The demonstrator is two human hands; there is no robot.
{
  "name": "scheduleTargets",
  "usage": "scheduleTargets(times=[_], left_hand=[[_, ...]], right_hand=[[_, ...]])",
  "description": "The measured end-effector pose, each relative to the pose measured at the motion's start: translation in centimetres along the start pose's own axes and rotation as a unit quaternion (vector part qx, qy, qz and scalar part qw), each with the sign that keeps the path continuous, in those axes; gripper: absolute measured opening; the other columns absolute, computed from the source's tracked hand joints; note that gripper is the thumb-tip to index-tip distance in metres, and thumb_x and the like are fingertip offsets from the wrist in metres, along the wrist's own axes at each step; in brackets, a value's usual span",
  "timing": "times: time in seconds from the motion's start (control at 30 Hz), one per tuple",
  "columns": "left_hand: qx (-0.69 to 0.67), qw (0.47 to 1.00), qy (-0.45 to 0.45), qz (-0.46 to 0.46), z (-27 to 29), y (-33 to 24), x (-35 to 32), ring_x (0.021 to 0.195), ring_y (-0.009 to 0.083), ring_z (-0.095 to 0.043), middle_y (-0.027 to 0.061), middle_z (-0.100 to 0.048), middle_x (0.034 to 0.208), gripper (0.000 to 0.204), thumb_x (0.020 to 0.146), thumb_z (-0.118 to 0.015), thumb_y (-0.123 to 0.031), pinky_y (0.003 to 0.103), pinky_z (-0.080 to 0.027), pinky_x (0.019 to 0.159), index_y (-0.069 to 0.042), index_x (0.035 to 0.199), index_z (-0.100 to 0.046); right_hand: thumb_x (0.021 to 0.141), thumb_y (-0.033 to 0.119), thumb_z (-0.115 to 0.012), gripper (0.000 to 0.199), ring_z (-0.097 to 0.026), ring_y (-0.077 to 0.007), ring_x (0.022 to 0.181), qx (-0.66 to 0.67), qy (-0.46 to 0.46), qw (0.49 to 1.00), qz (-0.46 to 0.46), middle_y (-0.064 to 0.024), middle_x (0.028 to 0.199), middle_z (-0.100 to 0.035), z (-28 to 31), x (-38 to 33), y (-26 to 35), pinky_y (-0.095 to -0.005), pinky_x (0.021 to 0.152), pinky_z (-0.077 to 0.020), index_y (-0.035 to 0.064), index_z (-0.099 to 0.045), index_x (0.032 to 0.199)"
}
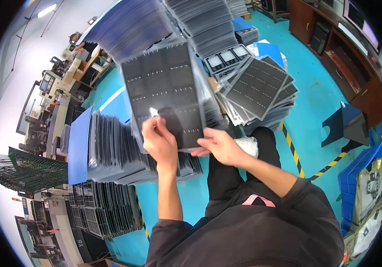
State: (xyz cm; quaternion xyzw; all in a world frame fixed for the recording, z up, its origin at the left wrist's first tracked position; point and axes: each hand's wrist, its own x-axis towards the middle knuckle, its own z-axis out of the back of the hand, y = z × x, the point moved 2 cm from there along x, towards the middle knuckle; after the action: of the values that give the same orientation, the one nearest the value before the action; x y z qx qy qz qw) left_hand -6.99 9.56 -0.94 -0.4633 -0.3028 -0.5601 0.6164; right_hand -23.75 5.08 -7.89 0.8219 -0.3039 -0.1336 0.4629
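Observation:
A black sheet (166, 82) with clear margins and rows of small light marks stands tilted up before me. At its lower right corner my right hand (222, 146) grips the edge, thumb on the front and fingers toward the back. My left hand (160, 142) lies against the lower left of its face, fingers curled together in a pinch. Whatever sits between those fingertips is too small to tell. A bright glare spot shows just above them. Similar black sheets (255, 89) lie fanned on a pile to the right.
Tall stacks of clear-edged sheets (200, 22) rise behind, and another stack (115, 142) stands at left beside a blue board (79, 147). Black wire racks (104, 209) sit lower left. A black bracket-like stand (347, 127), a blue crate (355, 182) and a wooden cabinet (333, 58) are at right.

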Motion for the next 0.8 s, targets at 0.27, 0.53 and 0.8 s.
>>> scheduleTargets(times=[0.27,0.53,0.8], left_hand=[[0.117,0.977,-0.138,-0.109,7.4,4.5,8.3,0.05,0.0163,-0.042,0.0039,-0.047,0.06,0.022,0.083,-0.059,0.002,0.033,-0.029,0.046,-0.006,0.065,-0.05],[0.252,0.913,-0.281,0.155,24.0,19.0,21.5,0.097,0.0322,-0.072,0.0229,-0.07,0.111,0.029,0.105,-0.06,-0.024,0.038,-0.061,0.086,0.002,0.117,-0.058],[0.128,0.986,-0.081,0.066,15.7,8.1,16.4,0.084,0.0133,-0.067,0.0087,-0.071,0.1,0.02,0.108,-0.055,-0.02,0.031,-0.056,0.071,-0.007,0.121,-0.064]], right_hand=[[0.109,0.012,-0.053,0.018,-0.077,-0.0257,0.1,-0.242,0.021,0.97,0.023,-0.0158,0.088,-0.07,2.7,-7.6,1.1,-0.0352,0.08,-0.0577,-0.0026,-0.051,0.098],[0.108,0.01,-0.053,0.016,-0.075,-0.0236,0.103,-0.169,-0.072,0.981,-0.056,-0.013,0.1,-0.07,8.9,-16.8,-2.8,-0.0338,0.087,-0.0581,-0.0049,-0.059,0.11],[0.113,0.022,-0.045,0.028,-0.068,-0.0278,0.118,-0.024,-0.203,0.975,0.081,-0.019,0.136,-0.061,14.7,-8.7,3.6,-0.0417,0.102,-0.0562,-0.0008,-0.053,0.127]])
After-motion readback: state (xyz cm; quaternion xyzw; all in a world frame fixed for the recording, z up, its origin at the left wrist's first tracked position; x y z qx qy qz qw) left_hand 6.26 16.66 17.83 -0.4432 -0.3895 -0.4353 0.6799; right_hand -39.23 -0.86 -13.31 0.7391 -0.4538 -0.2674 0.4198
